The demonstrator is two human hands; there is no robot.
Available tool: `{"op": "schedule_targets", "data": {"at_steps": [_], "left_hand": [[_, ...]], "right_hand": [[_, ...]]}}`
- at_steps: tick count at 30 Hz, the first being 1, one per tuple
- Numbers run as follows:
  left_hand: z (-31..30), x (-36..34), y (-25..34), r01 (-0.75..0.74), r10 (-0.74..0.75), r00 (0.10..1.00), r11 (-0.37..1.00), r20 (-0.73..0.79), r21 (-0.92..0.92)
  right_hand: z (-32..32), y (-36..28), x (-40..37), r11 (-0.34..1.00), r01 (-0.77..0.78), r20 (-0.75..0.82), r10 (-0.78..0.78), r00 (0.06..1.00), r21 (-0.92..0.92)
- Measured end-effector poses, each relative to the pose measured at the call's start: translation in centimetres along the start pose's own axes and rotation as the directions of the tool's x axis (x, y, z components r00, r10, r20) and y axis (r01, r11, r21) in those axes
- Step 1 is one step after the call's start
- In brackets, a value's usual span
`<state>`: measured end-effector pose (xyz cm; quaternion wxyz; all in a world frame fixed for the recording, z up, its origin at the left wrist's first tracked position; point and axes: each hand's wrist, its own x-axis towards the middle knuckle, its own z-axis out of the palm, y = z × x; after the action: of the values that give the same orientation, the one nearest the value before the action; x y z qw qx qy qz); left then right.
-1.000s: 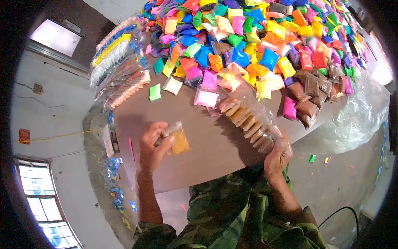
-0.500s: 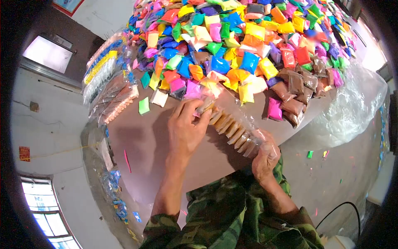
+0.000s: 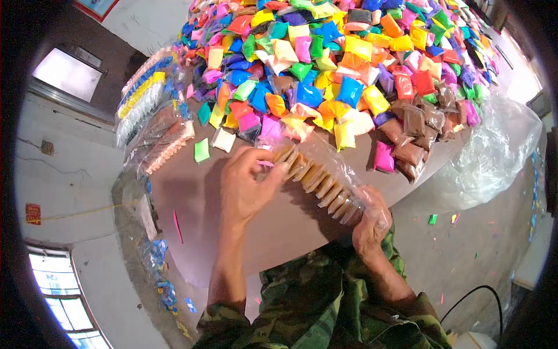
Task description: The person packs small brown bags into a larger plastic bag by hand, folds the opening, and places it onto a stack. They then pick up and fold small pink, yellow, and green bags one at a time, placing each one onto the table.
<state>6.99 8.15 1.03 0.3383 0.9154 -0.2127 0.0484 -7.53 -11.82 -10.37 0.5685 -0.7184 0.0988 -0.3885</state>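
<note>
A clear plastic bag [image 3: 336,158] holding a row of small brown packets [image 3: 323,185] stretches between my hands, above the table's near side. My left hand [image 3: 249,181] pinches the upper left end of the row with thumb and fingers. At the lower right end, my right hand [image 3: 372,222] is wrapped round the bag, and film covers part of its fingers. Just beyond the bag lies a large heap of colourful packets [image 3: 302,93]. Loose brown packets [image 3: 414,121] and a pink packet [image 3: 383,157] lie at the heap's right front edge.
Filled bags of packets in rows [image 3: 142,99] are stacked on the table's left. A big clear plastic sack [image 3: 494,157] hangs at the right edge. A pink strip [image 3: 178,227] and a green packet [image 3: 201,149] lie on the tabletop [image 3: 203,250]. Blue wrappers [image 3: 167,294] litter the floor.
My left hand has moved slightly left and down, and its end of the packet row has shifted left with it. My right hand keeps its hold almost unmoved.
</note>
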Motion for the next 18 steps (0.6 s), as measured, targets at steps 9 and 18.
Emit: {"op": "schedule_targets", "data": {"at_steps": [9, 18], "left_hand": [[1.3, 2.6, -4.8, -0.089, 0.082, 0.991, 0.994, -0.105, -0.064], [-3.7, -3.9, -3.5, 0.277, -0.297, 0.939, 0.952, -0.173, -0.132]], "right_hand": [[0.1, 0.2, -1.0, 0.981, -0.158, -0.03, 0.163, 0.986, 0.109], [-1.1, -3.1, 2.2, 0.883, -0.448, 0.146, 0.43, 0.891, 0.136]]}}
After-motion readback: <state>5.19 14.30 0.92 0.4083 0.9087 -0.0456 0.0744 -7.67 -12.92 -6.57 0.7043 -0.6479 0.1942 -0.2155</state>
